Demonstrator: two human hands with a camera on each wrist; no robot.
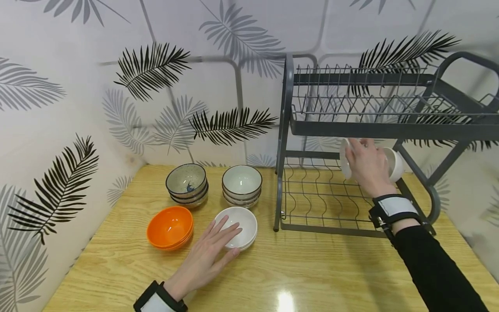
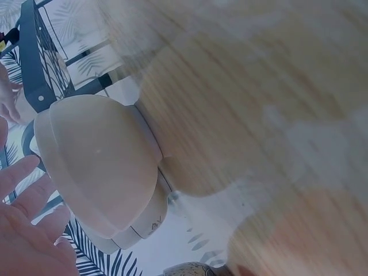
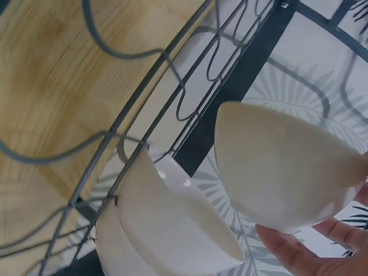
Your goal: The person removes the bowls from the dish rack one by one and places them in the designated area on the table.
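My right hand [image 1: 368, 168] grips a white bowl [image 1: 345, 159] tilted on its side, between the two tiers of the dish rack. In the right wrist view the fingertips [image 3: 290, 247] hold this bowl [image 3: 282, 164] above the wire shelf, apart from other white bowls [image 3: 178, 221] that lean on edge in the wires. Fingers spread, my left hand [image 1: 204, 258] hovers at the near left side of a short stack of white bowls [image 1: 243, 223]. In the left wrist view its fingers [image 2: 34, 201] appear beside that stack [image 2: 103, 161], not curled round it.
The dark two-tier dish rack [image 1: 286, 190] stands at the right, its upper tier [image 1: 390, 129] over my right hand. Orange bowls [image 1: 170, 227], speckled dark-rimmed bowls [image 1: 186, 180] and pale brown-rimmed bowls [image 1: 242, 180] sit stacked on the wooden table [image 1: 296, 264]. A patterned wall [image 1: 218, 95] rises behind.
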